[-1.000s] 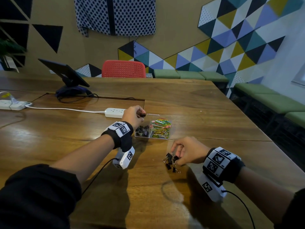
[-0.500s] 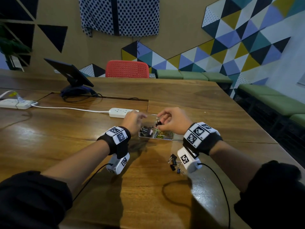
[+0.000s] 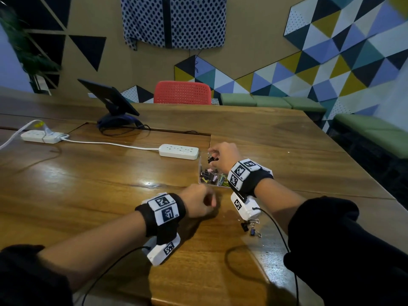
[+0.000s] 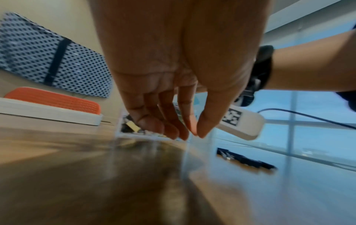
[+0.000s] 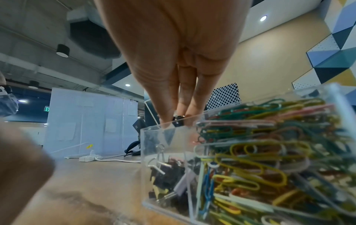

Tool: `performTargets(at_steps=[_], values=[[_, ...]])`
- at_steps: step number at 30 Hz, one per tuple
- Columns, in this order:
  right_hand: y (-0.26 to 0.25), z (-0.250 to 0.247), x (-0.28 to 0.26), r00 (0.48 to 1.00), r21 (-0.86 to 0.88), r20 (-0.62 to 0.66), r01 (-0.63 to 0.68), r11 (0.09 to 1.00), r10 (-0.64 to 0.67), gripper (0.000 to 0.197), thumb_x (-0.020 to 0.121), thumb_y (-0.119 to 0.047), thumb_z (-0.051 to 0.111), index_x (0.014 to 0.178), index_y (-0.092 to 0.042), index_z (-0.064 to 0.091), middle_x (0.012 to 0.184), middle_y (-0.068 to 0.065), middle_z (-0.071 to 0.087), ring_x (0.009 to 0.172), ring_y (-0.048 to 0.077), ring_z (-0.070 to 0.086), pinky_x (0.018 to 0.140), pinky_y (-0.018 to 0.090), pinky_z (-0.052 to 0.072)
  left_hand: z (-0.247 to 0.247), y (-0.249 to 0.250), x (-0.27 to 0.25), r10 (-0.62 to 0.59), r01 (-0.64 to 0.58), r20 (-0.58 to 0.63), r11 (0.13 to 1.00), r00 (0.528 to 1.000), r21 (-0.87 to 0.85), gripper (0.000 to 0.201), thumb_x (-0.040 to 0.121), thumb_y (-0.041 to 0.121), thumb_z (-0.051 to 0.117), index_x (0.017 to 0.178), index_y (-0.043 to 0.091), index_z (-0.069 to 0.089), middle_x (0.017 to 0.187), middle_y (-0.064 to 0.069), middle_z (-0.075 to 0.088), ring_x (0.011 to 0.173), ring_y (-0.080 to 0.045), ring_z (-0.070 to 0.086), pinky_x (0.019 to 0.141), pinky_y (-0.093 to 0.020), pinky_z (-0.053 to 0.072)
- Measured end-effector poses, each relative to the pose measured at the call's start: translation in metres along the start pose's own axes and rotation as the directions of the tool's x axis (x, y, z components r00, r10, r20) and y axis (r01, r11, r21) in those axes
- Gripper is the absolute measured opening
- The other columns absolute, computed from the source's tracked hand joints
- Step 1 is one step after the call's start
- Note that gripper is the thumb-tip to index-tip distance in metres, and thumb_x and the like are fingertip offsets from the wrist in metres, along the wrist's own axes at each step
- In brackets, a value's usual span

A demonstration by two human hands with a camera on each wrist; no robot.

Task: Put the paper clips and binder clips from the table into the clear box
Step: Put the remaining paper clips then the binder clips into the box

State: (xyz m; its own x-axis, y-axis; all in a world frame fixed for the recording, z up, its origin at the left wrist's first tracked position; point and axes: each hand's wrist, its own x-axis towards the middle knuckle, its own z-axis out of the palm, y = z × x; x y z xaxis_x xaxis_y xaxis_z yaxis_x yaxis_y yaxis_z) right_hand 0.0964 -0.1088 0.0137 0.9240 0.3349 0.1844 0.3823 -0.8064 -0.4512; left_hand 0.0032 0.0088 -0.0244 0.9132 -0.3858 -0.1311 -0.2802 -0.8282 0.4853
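Observation:
My right hand (image 3: pixel 213 156) hovers over the clear box (image 3: pixel 200 171) and pinches a black binder clip (image 3: pixel 213 160) between thumb and fingertips. In the right wrist view that binder clip (image 5: pixel 178 122) hangs just above the rim of the box's (image 5: pixel 146 152) left compartment, which holds several binder clips (image 5: pixel 169 178). The right compartment is full of coloured paper clips (image 5: pixel 269 152). My left hand (image 3: pixel 209 202) is low over the table, just in front of the box, with fingers (image 4: pixel 174 130) hanging loosely and holding nothing. A few binder clips (image 3: pixel 251 228) lie on the table under my right wrist.
A white power strip (image 3: pixel 178 151) lies just left of the box, its cord running to a second strip (image 3: pixel 42 136). A tablet on a stand (image 3: pixel 110 98) sits further back. A red chair (image 3: pixel 182 92) stands at the table's far edge.
My right hand took a binder clip from the pile and carried it over the box. My left hand pulled back from the box toward me, now holding nothing.

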Motion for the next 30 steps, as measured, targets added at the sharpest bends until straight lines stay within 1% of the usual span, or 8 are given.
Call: performTargets(at_steps=[3,8,12,17,20,22,24,30], values=[[-0.001,0.000,0.000,0.999,-0.079,0.018,0.049,0.996,-0.048,0.047,0.081,-0.008,0.067,0.127,-0.016,0.055,0.117,0.005,0.063,0.107,0.017,0.059,0.092,0.025,0.047,0.013,0.015,-0.004,0.118,-0.128,0.109,0.987,0.987,0.093,0.020,0.086,0.024,0.060,0.105,0.022,0.061,0.104,0.002,0.061,0.090,-0.010,0.056,0.079,-0.021,0.043],[0.001,0.002,0.001,0.997,-0.019,0.064,0.049,0.999,-0.048,0.059,0.079,0.002,0.066,0.131,-0.021,0.051,0.117,0.001,0.063,0.107,0.016,0.060,0.090,0.026,0.051,0.031,0.032,-0.003,0.172,-0.215,0.223,0.959,0.960,0.186,0.033,0.086,0.029,0.060,0.118,0.023,0.054,0.117,-0.001,0.053,0.103,-0.018,0.052,0.085,-0.031,0.045],[0.005,-0.007,-0.009,0.995,0.089,0.046,0.081,0.993,-0.086,0.054,0.080,0.011,0.052,0.126,-0.018,0.056,0.119,0.000,0.062,0.107,0.012,0.059,0.092,0.021,0.049,0.030,0.036,-0.002,0.175,-0.216,0.210,0.958,0.962,0.191,0.034,0.085,0.028,0.061,0.118,0.021,0.054,0.119,-0.003,0.052,0.104,-0.019,0.052,0.088,-0.033,0.046],[0.021,-0.026,-0.038,0.990,0.135,0.024,0.135,0.982,-0.140,0.034,0.085,0.005,0.052,0.109,-0.014,0.066,0.110,0.000,0.067,0.097,0.008,0.061,0.085,0.013,0.046,0.029,0.038,0.003,0.134,-0.168,0.179,0.968,0.975,0.188,0.034,0.084,0.029,0.062,0.114,0.018,0.052,0.114,-0.005,0.053,0.101,-0.022,0.053,0.087,-0.038,0.048],[0.038,-0.039,-0.061,0.981,0.092,0.129,0.137,0.986,-0.148,0.022,0.085,-0.004,0.058,0.102,-0.014,0.068,0.101,-0.002,0.068,0.088,0.011,0.065,0.084,0.023,0.054,0.028,0.042,0.007,0.102,-0.127,0.129,0.971,0.986,0.204,0.041,0.084,0.033,0.063,0.117,0.014,0.047,0.112,-0.007,0.056,0.092,-0.020,0.051,0.079,-0.030,0.045],[0.050,-0.045,-0.076,0.956,-0.020,0.264,0.139,0.990,-0.128,0.022,0.083,-0.009,0.063,0.104,-0.016,0.067,0.102,-0.004,0.065,0.080,-0.002,0.058,0.079,0.018,0.052,0.028,0.044,0.012,0.076,-0.096,0.107,0.976,0.991,0.195,0.047,0.083,0.035,0.065,0.119,0.013,0.045,0.112,-0.007,0.057,0.095,-0.021,0.053,0.080,-0.030,0.043],[0.059,-0.048,-0.089,0.912,-0.160,0.404,0.144,0.977,-0.068,0.033,0.080,-0.015,0.068,0.112,-0.018,0.063,0.111,-0.004,0.063,0.076,-0.006,0.050,0.072,0.009,0.041,0.030,0.046,0.017,0.060,-0.076,0.097,0.983,0.993,0.169,0.051,0.079,0.038,0.068,0.118,0.012,0.046,0.109,-0.006,0.057,0.098,-0.022,0.055,0.081,-0.033,0.045],[0.081,-0.037,-0.111,0.821,-0.209,0.567,0.066,0.976,0.066,0.072,0.063,-0.039,0.082,0.125,-0.020,0.052,0.113,-0.007,0.055,0.095,0.007,0.048,0.076,0.020,0.039,0.037,0.056,0.027,0.044,-0.070,0.138,0.979,0.989,0.192,0.075,0.070,0.048,0.073,0.129,0.015,0.039,0.121,-0.005,0.048,0.110,-0.021,0.048,0.092,-0.033,0.044]])
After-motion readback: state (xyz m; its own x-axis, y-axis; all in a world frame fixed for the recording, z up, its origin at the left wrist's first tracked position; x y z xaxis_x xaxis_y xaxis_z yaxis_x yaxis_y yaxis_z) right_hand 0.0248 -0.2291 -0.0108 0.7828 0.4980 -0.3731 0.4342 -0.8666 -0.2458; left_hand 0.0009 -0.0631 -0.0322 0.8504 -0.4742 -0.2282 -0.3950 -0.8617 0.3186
